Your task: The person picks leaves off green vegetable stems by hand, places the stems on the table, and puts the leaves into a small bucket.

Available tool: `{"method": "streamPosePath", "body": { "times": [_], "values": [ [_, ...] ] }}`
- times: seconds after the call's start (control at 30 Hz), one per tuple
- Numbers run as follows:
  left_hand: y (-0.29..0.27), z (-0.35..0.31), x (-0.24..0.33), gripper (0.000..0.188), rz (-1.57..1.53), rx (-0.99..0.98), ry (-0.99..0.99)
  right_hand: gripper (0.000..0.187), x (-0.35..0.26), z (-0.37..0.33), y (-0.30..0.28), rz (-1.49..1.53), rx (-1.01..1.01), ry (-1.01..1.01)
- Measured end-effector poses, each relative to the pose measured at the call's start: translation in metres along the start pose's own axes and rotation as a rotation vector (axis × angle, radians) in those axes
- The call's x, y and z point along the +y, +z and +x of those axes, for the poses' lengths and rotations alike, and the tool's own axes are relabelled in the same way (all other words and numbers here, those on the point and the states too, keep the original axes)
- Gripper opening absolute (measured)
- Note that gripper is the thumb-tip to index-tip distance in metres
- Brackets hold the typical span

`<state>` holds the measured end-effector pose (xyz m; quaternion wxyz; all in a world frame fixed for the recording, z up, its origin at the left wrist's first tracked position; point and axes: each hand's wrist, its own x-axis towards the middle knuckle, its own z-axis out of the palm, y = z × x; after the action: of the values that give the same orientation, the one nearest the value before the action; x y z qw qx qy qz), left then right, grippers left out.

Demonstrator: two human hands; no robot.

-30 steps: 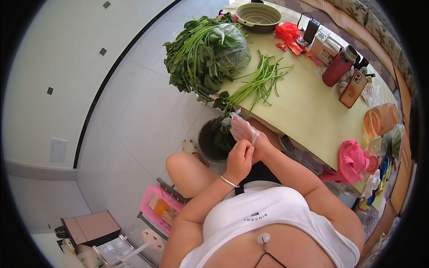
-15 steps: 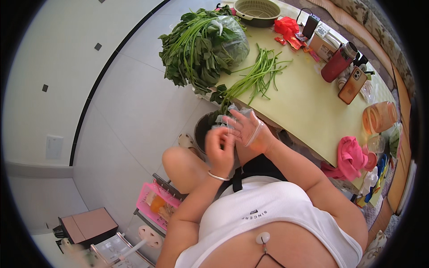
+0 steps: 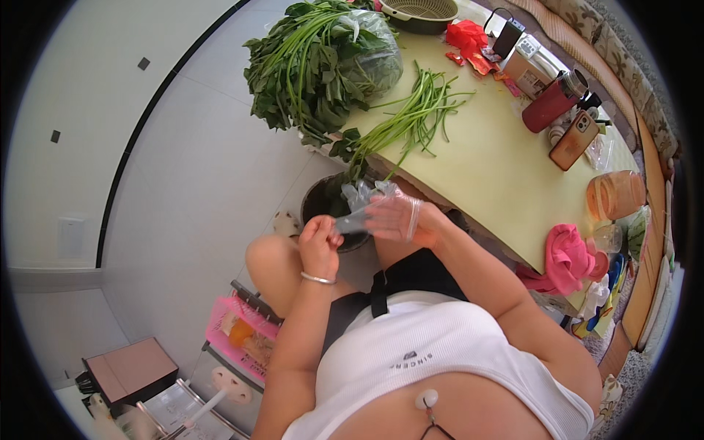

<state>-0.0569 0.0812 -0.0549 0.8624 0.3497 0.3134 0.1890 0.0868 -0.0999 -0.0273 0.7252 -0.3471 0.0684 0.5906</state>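
A clear disposable plastic glove (image 3: 352, 222) is stretched between my hands, above a dark bin (image 3: 317, 202). My left hand (image 3: 320, 248), with a silver bangle at its wrist, is closed and pinches the glove's loose end. My right hand (image 3: 398, 215) is inside the glove, palm up, fingers stretched out; the cuff wraps its wrist. More thin crumpled plastic (image 3: 359, 193) shows beside the right fingertips. Beyond my hands, long green leafy stems (image 3: 411, 114) lie on the pale yellow table (image 3: 484, 176). A big leafy bunch (image 3: 304, 81), partly in a clear bag (image 3: 378, 62), rests at the table's far left corner.
A green colander (image 3: 418, 13) stands at the far edge. Red wrapping (image 3: 468, 40), a dark red flask (image 3: 550, 106), a phone (image 3: 574, 141), an orange-tinted jar (image 3: 614, 194) and a pink cloth (image 3: 566, 257) line the right. Low at left is a pink basket (image 3: 227, 323).
My left hand has moved left and down, drawing the glove's loose end out from my right hand. The right hand has turned palm up. The whole view has shifted slightly.
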Motion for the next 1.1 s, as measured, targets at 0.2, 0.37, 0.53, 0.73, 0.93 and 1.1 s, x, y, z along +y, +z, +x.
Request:
{"method": "streamPosePath", "body": {
  "times": [0.2, 0.37, 0.53, 0.73, 0.93, 1.1],
  "values": [
    [-0.018, -0.031, -0.053, 0.004, -0.001, 0.147, -0.265, 0.035, 0.031, 0.017, 0.008, 0.206, 0.228, -0.138],
    [-0.019, -0.024, -0.039, 0.006, 0.242, 0.203, -0.122, 0.047, 0.030, 0.032, 0.013, 0.234, 0.098, -0.071],
    [0.020, -0.043, -0.013, 0.022, 1.131, 0.103, 0.999, 0.053, 0.035, 0.049, 0.009, 0.241, 0.008, -0.143],
    [0.032, -0.036, -0.029, 0.018, 1.427, -0.115, 0.768, 0.051, 0.066, 0.061, 0.013, 0.342, 0.024, -0.150],
    [0.030, -0.032, -0.033, 0.005, 1.758, -0.208, 0.674, 0.057, 0.086, 0.073, -0.003, 0.173, 0.067, -0.234],
    [0.032, -0.045, -0.036, 0.005, 1.689, -0.215, 0.929, 0.056, 0.069, 0.053, 0.022, 0.135, 0.042, -0.101]
  ]
}}
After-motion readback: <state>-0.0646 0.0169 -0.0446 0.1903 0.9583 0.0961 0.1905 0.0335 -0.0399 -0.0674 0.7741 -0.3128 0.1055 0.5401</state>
